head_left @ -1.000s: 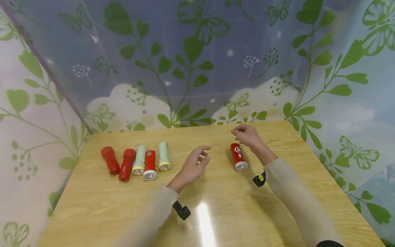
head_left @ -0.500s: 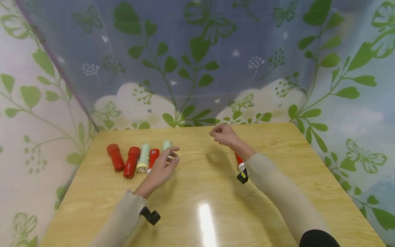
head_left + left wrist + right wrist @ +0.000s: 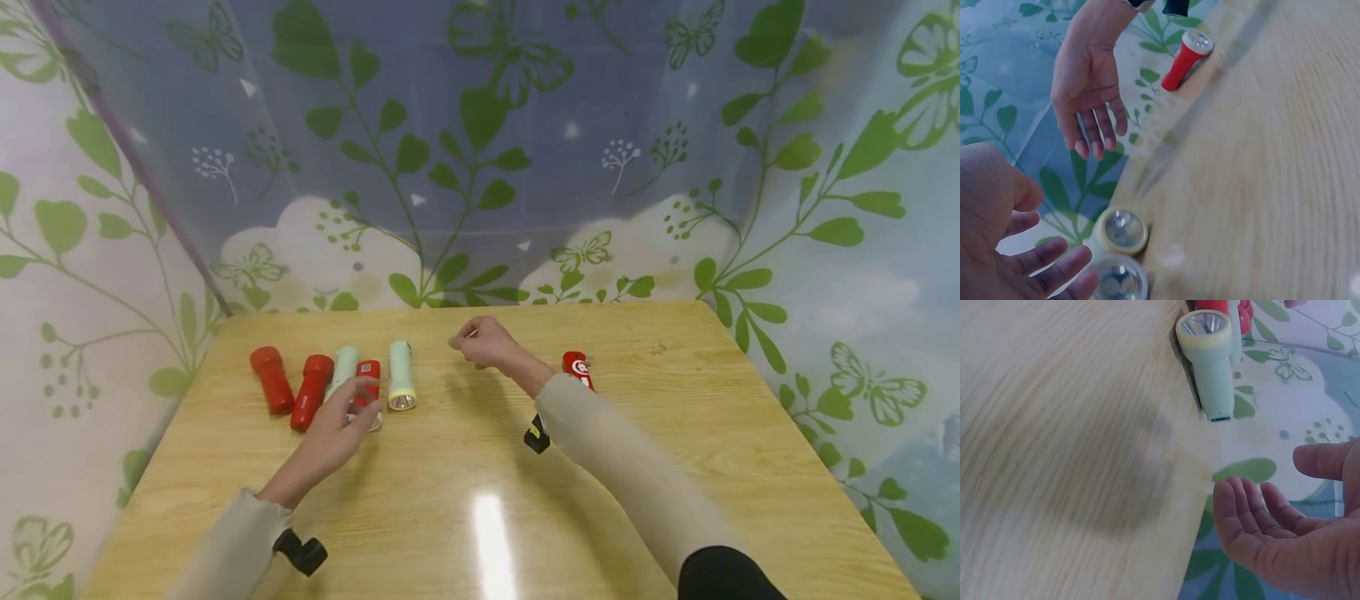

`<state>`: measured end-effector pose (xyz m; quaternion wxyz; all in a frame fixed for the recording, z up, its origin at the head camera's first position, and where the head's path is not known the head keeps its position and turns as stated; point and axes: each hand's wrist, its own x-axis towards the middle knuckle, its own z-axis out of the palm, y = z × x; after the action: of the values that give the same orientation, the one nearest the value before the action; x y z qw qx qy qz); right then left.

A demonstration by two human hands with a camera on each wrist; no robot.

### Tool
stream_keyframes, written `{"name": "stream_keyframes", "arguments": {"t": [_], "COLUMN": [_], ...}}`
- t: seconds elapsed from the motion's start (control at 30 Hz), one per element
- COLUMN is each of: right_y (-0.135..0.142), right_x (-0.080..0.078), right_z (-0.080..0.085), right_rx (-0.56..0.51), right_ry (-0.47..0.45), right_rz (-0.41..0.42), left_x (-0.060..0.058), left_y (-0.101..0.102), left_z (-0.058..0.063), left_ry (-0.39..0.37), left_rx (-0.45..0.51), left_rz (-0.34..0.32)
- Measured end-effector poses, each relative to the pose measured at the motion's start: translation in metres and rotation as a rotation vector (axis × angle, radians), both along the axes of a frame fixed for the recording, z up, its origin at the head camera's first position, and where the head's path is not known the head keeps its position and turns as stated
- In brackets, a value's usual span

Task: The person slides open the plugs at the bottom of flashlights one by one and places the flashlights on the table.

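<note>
Toward the table's (image 3: 420, 517) left edge, a mint-green flashlight (image 3: 400, 365) is rimmed yellow; toward the right edge, a red flashlight (image 3: 576, 367) is marked white; the backdrop (image 3: 570, 150) is leaf-patterned in green.

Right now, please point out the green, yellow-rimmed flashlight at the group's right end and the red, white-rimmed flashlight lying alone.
Green, yellow-rimmed flashlight (image 3: 401, 368): head view, on its barrel.
Red, white-rimmed flashlight (image 3: 1181, 67): left wrist view, on its body.

Walls (image 3: 555, 183) printed with green leaves (image 3: 482, 117) border a wooden table (image 3: 675, 483) bearing bright glare (image 3: 492, 542).
</note>
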<state>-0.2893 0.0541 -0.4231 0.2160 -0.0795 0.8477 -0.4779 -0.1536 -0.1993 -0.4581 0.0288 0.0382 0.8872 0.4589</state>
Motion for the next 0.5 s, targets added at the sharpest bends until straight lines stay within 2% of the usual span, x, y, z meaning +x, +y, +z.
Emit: {"name": "stream_keyframes", "arguments": {"t": [0.13,0.33,0.5], "right_y": [-0.016,-0.036,-0.052], "right_x": [-0.002,-0.003,-0.002], "right_z": [-0.008,-0.022,-0.029], "right_rx": [-0.015,-0.021,-0.077], "right_ry": [-0.018,-0.083,-0.13], "right_rz": [-0.013,-0.016,-0.059], "left_x": [0.007,0.016,0.022], "left_y": [-0.011,-0.019,-0.023], "left_z": [0.0,-0.002,-0.003], "left_ry": [-0.035,-0.031,-0.045], "left_rx": [-0.027,-0.033,-0.042], "left_rz": [0.013,0.02,0.017]}}
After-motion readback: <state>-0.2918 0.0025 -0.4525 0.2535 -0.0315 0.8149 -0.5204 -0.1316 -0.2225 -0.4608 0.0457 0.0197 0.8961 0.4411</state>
